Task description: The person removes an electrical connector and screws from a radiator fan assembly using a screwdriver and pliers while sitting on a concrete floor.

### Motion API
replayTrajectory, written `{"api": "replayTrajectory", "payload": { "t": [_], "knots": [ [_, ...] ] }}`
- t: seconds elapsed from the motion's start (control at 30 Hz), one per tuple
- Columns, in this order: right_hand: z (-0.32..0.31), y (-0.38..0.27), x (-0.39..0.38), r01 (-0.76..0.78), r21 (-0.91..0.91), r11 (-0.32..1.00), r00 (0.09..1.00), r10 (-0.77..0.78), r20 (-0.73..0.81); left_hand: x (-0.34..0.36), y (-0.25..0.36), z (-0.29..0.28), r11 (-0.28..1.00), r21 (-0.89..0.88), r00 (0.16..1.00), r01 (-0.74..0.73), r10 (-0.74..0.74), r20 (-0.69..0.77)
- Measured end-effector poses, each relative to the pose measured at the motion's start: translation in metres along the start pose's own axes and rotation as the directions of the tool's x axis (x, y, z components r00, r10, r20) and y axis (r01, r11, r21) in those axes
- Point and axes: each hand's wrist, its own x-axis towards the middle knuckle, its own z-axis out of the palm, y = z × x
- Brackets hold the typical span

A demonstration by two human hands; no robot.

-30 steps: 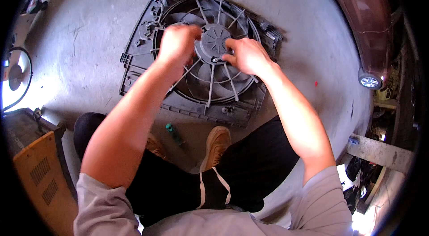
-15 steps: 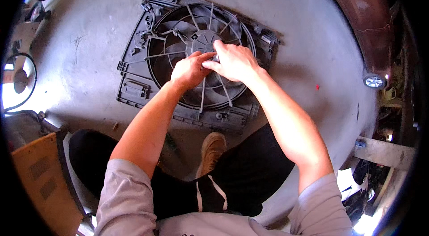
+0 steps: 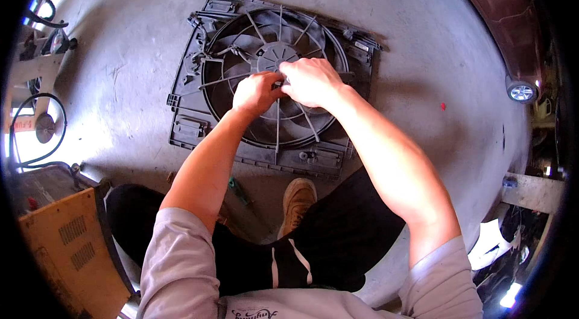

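Black radiator-fan assembly (image 3: 265,130) lies flat on grey floor (image 3: 416,65), in front of the person, slightly rotated. Round central hub (image 3: 277,54) faces up, thin spokes running out to the ring. Wiring (image 3: 194,53) along the frame's left side.

Both hands at the hub's lower right edge, close together, fingertips nearly meeting. Left hand (image 3: 256,93): fingers curled in, thumb side toward the hub. Right hand (image 3: 312,82): thumb and fingers bent down at the hub edge. Whatever is between the fingertips is hidden; can't tell if either hand is clamped on something.

Nearer the body: tan shoe (image 3: 298,201) below the frame's bottom edge, slim green item (image 3: 240,192) left of it, too dim to identify. Orange vented box (image 3: 75,246) lower left. Red bit (image 3: 443,106) on the floor, right of the fan. Reddish-brown car (image 3: 494,8) upper right.
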Motion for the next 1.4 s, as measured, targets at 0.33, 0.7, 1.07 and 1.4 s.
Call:
{"api": "replayTrajectory", "payload": {
  "t": [0.33, 0.7, 1.07, 1.4],
  "knots": [
    [0.0, -0.004, 0.001, -0.043, 0.015, 0.999, 0.999, 0.042, 0.02, -0.01, 0.014, 0.035, 0.936, -0.132, 0.939, 0.327, -0.338, -0.07],
    [-0.008, -0.018, 0.003, -0.072, 0.027, 0.997, 0.996, 0.07, 0.056, -0.084, 0.058, 0.16, 0.201, -0.951, 0.58, 0.236, -0.814, -0.028],
    [0.005, -0.012, 0.002, -0.07, 0.003, 0.998, 0.997, 0.07, -0.01, -0.05, 0.094, 0.104, -0.379, -0.877, 0.737, 0.295, -0.494, 0.462],
    [-0.001, -0.011, 0.001, 0.069, -0.007, 0.998, 0.997, -0.069, -0.026, -0.052, 0.108, 0.105, -0.56, -0.794, 0.666, 0.234, -0.503, 0.551]
  ]
}}
